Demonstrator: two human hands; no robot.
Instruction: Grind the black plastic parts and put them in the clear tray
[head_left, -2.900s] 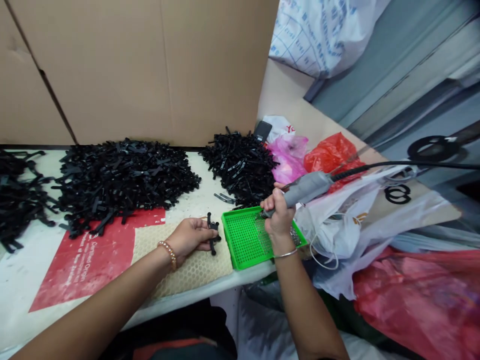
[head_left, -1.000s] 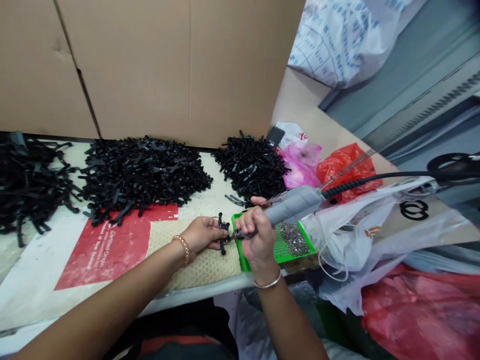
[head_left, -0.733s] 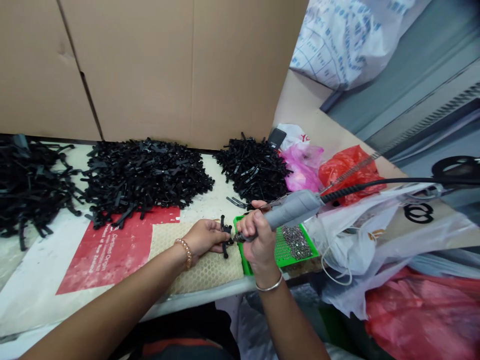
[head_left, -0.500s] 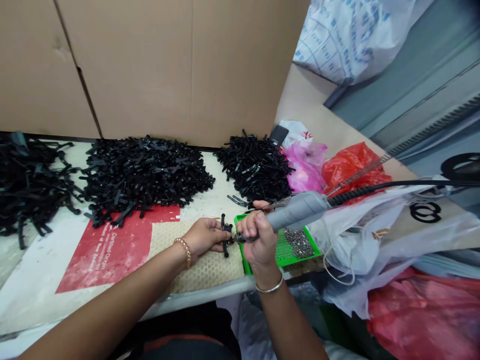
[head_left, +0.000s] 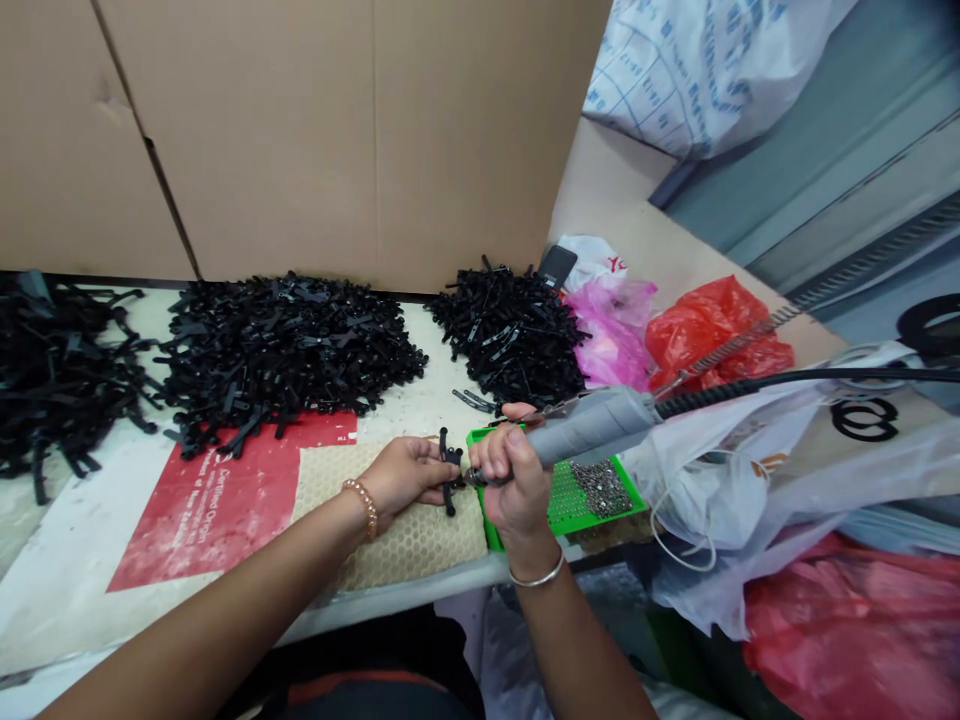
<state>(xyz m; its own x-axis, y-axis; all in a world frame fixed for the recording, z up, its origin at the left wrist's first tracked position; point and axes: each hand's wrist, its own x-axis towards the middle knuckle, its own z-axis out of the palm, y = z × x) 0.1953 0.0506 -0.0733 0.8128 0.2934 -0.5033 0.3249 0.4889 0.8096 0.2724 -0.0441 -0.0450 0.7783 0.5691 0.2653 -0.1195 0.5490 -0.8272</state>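
My left hand (head_left: 409,478) pinches a small black plastic part (head_left: 451,470) with arms at both ends, just above the honeycomb-patterned mat (head_left: 397,550). My right hand (head_left: 517,480) is wrapped round a grey corded electric screwdriver (head_left: 592,430), held almost level. Its tip points left and meets the black part, or comes very close to it; the exact contact is too small to make out. Under the right hand lies a green perforated tray (head_left: 559,512) with a heap of small metal screws (head_left: 602,487) at its right side.
Black plastic pieces lie in a left pile (head_left: 67,370), a middle pile (head_left: 292,350) and a right pile (head_left: 514,335). Behind them stands a cardboard box (head_left: 300,140). Pink (head_left: 611,330) and red bags (head_left: 712,325) sit at right, near the screwdriver's cable (head_left: 787,378) and a coiled spring (head_left: 750,335).
The view has shifted very slightly. Both hands keep their grips, and the screwdriver tip stays at the black part.
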